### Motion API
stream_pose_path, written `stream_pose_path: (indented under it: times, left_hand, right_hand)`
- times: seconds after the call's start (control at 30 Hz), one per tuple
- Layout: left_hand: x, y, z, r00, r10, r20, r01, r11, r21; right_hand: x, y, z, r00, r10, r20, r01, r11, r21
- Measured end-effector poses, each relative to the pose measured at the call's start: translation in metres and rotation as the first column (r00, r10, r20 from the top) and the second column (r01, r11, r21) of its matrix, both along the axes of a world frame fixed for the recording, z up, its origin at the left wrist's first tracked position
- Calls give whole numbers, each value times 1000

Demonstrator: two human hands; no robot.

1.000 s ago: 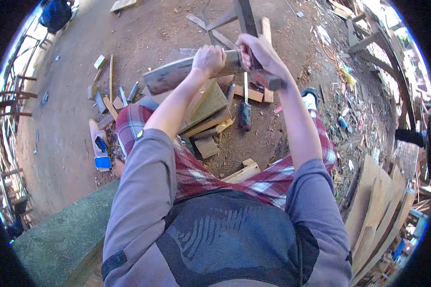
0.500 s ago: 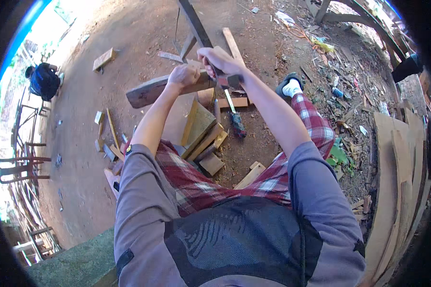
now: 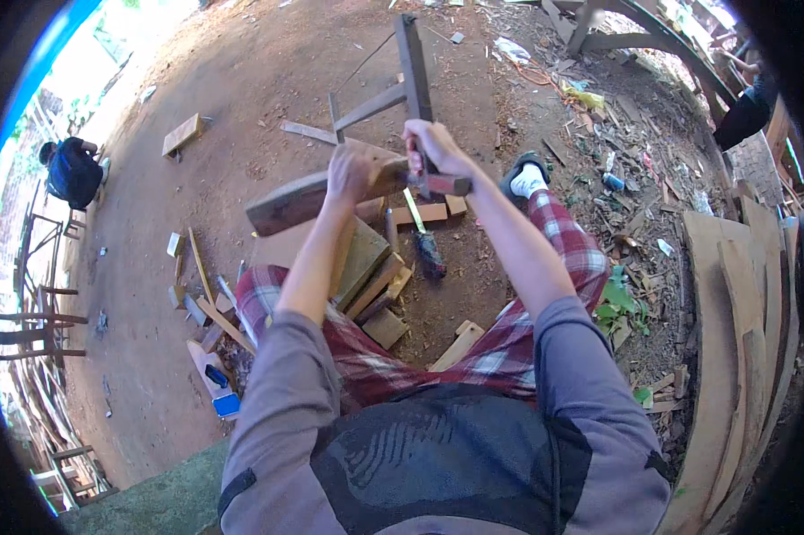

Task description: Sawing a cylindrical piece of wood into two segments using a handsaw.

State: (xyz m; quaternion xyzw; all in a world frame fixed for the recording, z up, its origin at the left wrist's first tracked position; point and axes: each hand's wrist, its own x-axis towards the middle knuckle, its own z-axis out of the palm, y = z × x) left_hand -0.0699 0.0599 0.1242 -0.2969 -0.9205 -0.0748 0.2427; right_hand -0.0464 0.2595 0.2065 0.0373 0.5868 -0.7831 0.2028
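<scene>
My right hand (image 3: 436, 147) is wrapped round the lower part of a wooden frame saw (image 3: 412, 67), whose long dark beam points away from me with a crossbar and a thin cord at its left. Close by on the left, my left hand (image 3: 353, 176), a little blurred, is closed at the top edge of a thick wooden board (image 3: 290, 203). The board lies slanted across a pile of wood blocks (image 3: 366, 263) between my legs; my left hand hides part of it. The saw's cutting edge cannot be made out.
A tool with a dark handle (image 3: 430, 254) and pale blade lies beside the blocks. Offcuts (image 3: 201, 316) and a blue-screened phone (image 3: 226, 406) are at my left. Long planks (image 3: 718, 357) lie at right. One person (image 3: 74, 174) crouches far left; another (image 3: 745, 111) is far right.
The saw has swung to the right at its far end and its crossbar shows more. My left hand has shifted slightly right and nearer on the board. The whole view has moved a little.
</scene>
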Motion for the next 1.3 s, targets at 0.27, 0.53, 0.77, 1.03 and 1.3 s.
stream_pose_path:
  times: [0.27, 0.53, 0.77, 1.03, 1.3]
  left_hand:
    - [113, 58, -82, 728, -500, 470, -679, -622, 390]
    - [72, 13, -128, 761, -537, 364, -645, -565, 515]
    - [25, 10, -90, 776, -186, 603, -624, -88, 776]
    - [15, 32, -113, 874, -55, 484, -486, -36, 873]
    - [40, 21, -128, 793, -414, 448, -592, -349, 726]
  right_hand:
    - [15, -14, 25, 999, -54, 6, 53, 994, 98]
    - [20, -33, 0, 994, 1, -108, 14, 990, 142]
    - [22, -23, -11, 993, -99, -66, 102, 994, 47]
    - [30, 5, -28, 962, -271, 33, 273, 951, -148]
    - [27, 8, -33, 947, -298, 116, 319, 901, -294]
